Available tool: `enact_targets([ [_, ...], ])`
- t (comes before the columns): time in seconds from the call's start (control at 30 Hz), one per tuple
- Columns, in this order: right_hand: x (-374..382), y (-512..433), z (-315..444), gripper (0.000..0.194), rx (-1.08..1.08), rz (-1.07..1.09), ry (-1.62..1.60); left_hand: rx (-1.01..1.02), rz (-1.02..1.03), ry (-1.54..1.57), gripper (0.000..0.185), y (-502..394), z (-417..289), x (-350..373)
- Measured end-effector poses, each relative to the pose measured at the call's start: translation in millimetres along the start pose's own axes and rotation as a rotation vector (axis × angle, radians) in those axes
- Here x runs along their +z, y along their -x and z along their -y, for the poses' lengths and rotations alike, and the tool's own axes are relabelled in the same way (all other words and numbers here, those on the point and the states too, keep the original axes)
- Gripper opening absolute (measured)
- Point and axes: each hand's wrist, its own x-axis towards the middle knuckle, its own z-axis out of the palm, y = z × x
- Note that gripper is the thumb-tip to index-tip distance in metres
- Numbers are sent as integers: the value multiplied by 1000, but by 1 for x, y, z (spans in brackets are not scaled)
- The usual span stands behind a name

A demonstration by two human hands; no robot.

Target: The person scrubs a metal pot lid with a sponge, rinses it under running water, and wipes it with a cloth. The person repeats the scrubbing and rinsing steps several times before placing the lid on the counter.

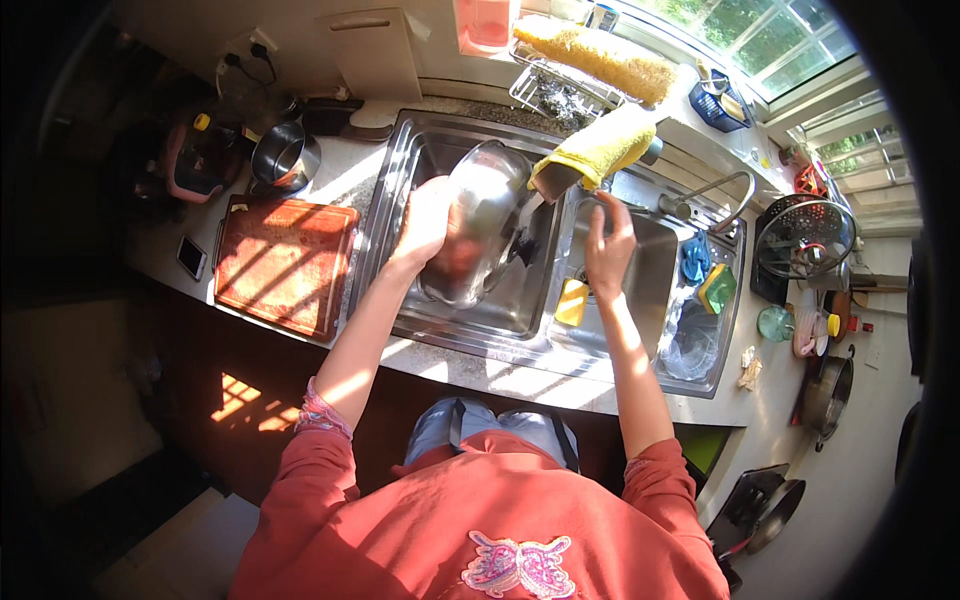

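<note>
My left hand [426, 223] grips the near-left rim of a shiny metal basin [480, 232], tilted on its side over the left bowl of a steel double sink [401, 187]. My right hand [611, 244] is over the right bowl, its fingers apart and raised just below a yellow cloth [607, 150]. Whether a fingertip touches the faucet there cannot be told. The cloth is wrapped around the faucet, whose end [556, 182] points at the left bowl. A yellow sponge [572, 301] lies in the right bowl, left of my right wrist.
Left of the sink lie a reddish-brown cutting board [285, 262], a phone [191, 257] and a metal pot [286, 157]. On the right stand a blue cloth [696, 257], a green-and-yellow sponge [718, 289], a plastic bag [690, 345] and a colander [806, 236]. Behind is a wire rack [536, 86].
</note>
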Motion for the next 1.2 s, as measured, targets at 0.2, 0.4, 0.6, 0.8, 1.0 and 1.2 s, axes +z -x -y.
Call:
enact_targets([
  [0.2, 99, -11, 7, 28, 165, 265, -268, -17, 49, -349, 31, 6, 3, 43],
  [0.4, 121, -17, 6, 25, 337, 322, -37, 65, 113, -470, 26, 27, -15, 33],
  [0.6, 88, 16, 36, 25, 518, 174, -45, 169, 76, -623, 25, 49, -23, 31],
  [0.8, 112, 6, -44, 39, 522, 518, -576, 145, 26, -515, 21, 56, -25, 3],
  [1.0, 159, 47, -87, 57, 1457, 756, -1172, 134, -108, -323, 28, 51, -28, -24],
  [1.2, 133, 63, -81, 56, 1304, 633, -1160, -131, -156, -54, 21, 29, -10, -57],
])
